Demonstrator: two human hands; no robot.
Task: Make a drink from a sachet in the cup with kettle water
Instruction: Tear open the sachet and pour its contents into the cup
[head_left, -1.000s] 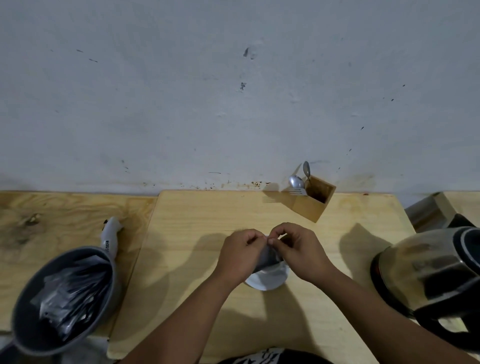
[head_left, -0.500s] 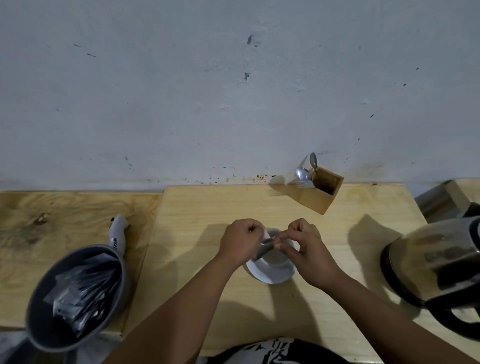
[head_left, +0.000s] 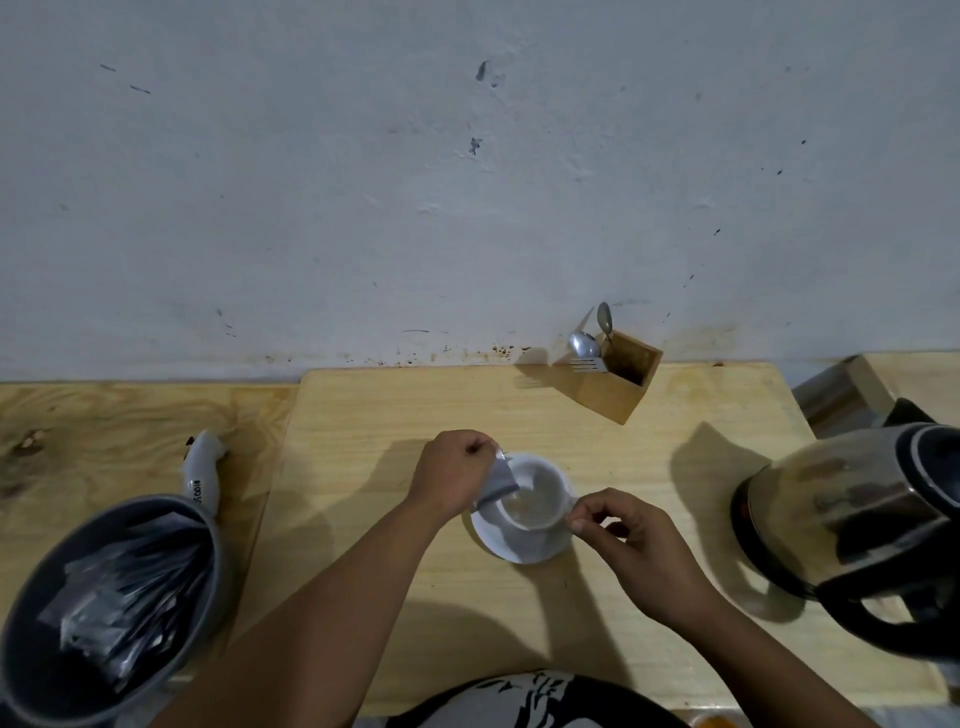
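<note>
Left hand (head_left: 452, 475) pinches a small grey foil sachet (head_left: 500, 479), tilted over the white ceramic cup (head_left: 537, 499) on its white saucer (head_left: 524, 551), mid-worktop (head_left: 395, 415). Right hand (head_left: 631, 540), fingertips pinched together beside the cup; steel kettle (head_left: 852, 514) at right.

light: dim, soft, my view greyish | shadows: my forearms throw broad soft patches on the pale wooden table (head_left: 395, 410), steel kettle (head_left: 852, 514) shades leftward | glare: dull sheen on kettle only | focus: my hands slightly soft, grey bucket of sachets (head_left: 114, 597) smeared | distortion: wide-angle bowing at edges, wall line curves
</note>
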